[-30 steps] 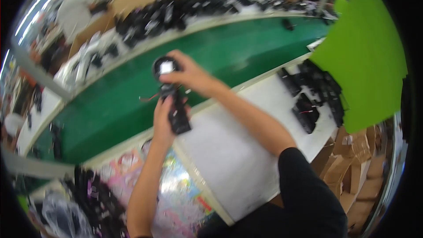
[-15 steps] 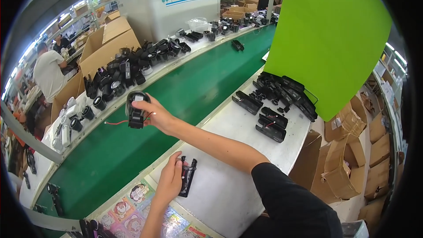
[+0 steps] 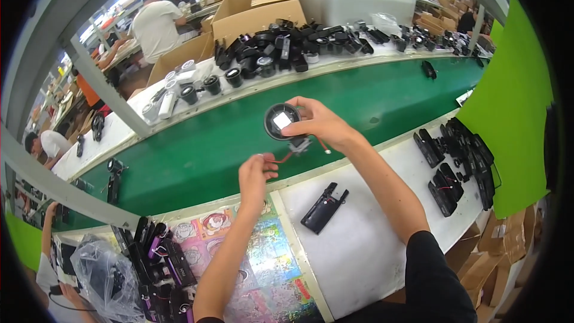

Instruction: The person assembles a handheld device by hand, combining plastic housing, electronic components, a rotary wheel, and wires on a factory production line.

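Over the green belt, my right hand (image 3: pixel 317 121) grips a round black part (image 3: pixel 276 110) that has a white square patch in its middle and a grey block below it. Thin red wires hang from it, one ending in a small white plug (image 3: pixel 327 152). My left hand (image 3: pixel 256 170) is closed at the end of the other red wire (image 3: pixel 278 160), fingertips pinched together. On the white tabletop below lies a black oblong housing (image 3: pixel 321 212) with two prongs at its upper end, touched by neither hand.
A green conveyor belt (image 3: pixel 203 149) runs across. Beyond it, black parts (image 3: pixel 257 48) are heaped beside cardboard boxes (image 3: pixel 257 9). More housings (image 3: pixel 445 188) lie at right near a green panel (image 3: pixel 508 125). Black units (image 3: pixel 161 263) and a plastic bag (image 3: pixel 104 269) sit at lower left, beside another person's arm (image 3: pixel 48 227).
The view has swung left. My left hand has let go of the black housing, which now lies on the tabletop, and has risen to the red wire of the round part in my right hand.
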{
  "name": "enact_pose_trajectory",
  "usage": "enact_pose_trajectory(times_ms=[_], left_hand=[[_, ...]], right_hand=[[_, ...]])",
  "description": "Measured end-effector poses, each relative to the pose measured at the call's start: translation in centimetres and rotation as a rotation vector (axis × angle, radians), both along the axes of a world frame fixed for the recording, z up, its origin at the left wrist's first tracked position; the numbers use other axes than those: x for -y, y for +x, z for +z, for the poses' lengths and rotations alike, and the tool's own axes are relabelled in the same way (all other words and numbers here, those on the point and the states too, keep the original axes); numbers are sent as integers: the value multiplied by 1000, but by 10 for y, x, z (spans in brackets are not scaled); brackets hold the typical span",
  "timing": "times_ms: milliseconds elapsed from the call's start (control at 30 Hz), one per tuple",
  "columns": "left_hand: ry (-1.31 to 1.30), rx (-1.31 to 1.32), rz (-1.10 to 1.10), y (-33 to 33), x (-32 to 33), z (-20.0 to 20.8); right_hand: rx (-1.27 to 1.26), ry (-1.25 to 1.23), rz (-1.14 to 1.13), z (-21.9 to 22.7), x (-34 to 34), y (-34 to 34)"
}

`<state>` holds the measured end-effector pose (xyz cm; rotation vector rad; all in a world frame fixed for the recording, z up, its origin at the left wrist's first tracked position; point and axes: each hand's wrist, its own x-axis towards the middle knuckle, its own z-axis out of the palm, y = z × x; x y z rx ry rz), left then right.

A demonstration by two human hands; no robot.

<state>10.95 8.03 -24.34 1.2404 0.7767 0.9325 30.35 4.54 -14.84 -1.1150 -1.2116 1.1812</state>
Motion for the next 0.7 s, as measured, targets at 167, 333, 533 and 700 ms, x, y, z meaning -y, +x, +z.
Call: enact_pose_trajectory(times_ms=[167,333,533,700], left_hand=[[-217,273,-328,-15,-5,26],[215,-8,-253,-13,10,54],[-81,331,19,-13,1,51],[52,238,-58,-17,2,62]], right_hand=[[469,42,185,4,5,-5],[219,-84,54,16,12,-27],[43,61,-8,3,5,-36],[97,269,-85,-5,2,-45]])
